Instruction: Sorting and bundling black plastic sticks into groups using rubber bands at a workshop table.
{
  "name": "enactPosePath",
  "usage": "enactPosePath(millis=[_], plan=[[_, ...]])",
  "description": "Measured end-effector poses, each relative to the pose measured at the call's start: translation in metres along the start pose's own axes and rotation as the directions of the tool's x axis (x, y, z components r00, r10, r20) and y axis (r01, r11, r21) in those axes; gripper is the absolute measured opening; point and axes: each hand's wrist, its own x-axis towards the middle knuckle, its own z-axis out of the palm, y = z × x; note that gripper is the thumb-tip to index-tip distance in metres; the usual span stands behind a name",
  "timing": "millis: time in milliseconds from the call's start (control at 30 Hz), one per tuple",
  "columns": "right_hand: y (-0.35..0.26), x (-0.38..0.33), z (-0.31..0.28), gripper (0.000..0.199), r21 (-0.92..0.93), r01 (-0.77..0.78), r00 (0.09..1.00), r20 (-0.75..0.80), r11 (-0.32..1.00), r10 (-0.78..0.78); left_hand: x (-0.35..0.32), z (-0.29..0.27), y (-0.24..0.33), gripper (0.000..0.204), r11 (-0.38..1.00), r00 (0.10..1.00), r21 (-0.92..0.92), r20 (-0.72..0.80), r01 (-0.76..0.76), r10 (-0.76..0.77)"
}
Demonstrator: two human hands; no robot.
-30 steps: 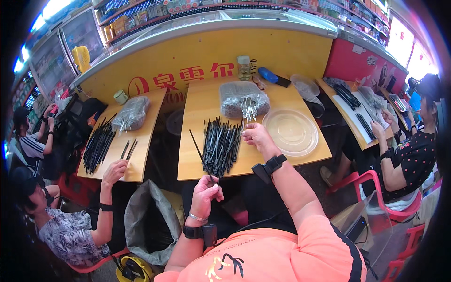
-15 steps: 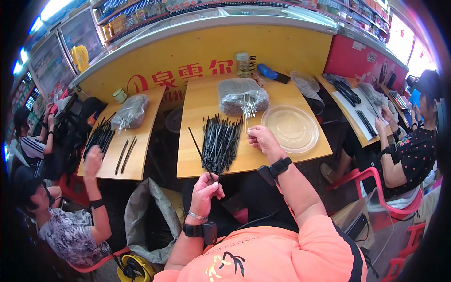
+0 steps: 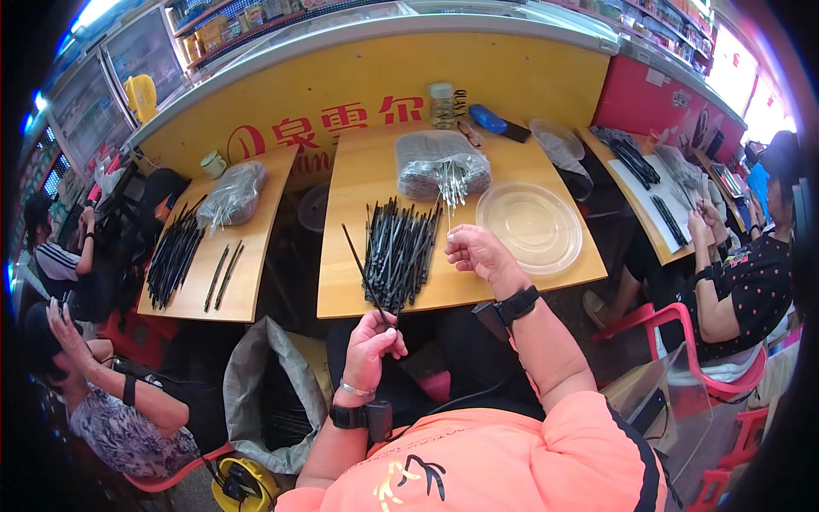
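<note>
Sitting at a yellow wooden desk (image 3: 367,171) in a shop, below a long yellow counter and glass-fronted coolers. Left hand (image 3: 375,341), below the desk's near edge, pinching one thin black stick (image 3: 363,269) with fingers closed on its lower end, stick slanting up over the desk. Right hand (image 3: 478,253), just right of the pile of black sticks (image 3: 399,250), curling its fingers narrowly; whether anything thin is held there cannot be told. Lying beyond the pile: a clear bag of pale sticks (image 3: 439,166), spilling some toward the pile. Resting right of the pile: a clear round plastic lid (image 3: 529,226). Working at side desks on both sides of the pile: other people with similar bundles.

Risking a slip: held only at its tip, the stick could likely twist free and drop below the desk edge; a careless sweep could scatter the pile.
</note>
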Motion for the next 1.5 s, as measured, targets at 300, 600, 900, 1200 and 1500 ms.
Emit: enactPosePath(millis=[300, 600, 900, 1200, 1500], plan=[[-0.011, 0.031, -0.005, 0.013, 0.0, 0.076, 0.991, -0.11, 0.997, -0.075, 0.001, -0.002, -0.002, 0.016, 1.0, 1.0, -0.01, 0.001, -0.014, 0.014], [0.006, 0.032, 0.013, 0.019, -0.428, 0.2, 0.926, -0.211, 0.881, -0.313, 0.001, 0.0, -0.002, 0.015, 1.0, 1.0, -0.009, -0.019, 0.011, -0.011], [0.015, 0.042, 0.01, 0.025, -0.376, 0.23, 0.913, -0.237, 0.898, -0.333, 0.001, -0.001, -0.002, 0.016, 1.0, 1.0, -0.018, -0.009, -0.012, 0.012], [0.014, 0.058, 0.011, 0.03, -0.762, 0.124, 0.88, -0.212, 0.636, -0.426, 0.001, 0.0, -0.003, 0.016, 1.0, 1.0, -0.026, 0.001, -0.009, 0.009], [0.01, 0.041, 0.005, 0.013, -0.401, 0.13, 0.956, -0.191, 0.907, -0.222, 0.002, -0.002, -0.001, 0.016, 0.999, 1.0, -0.036, 0.02, -0.013, 0.014]])
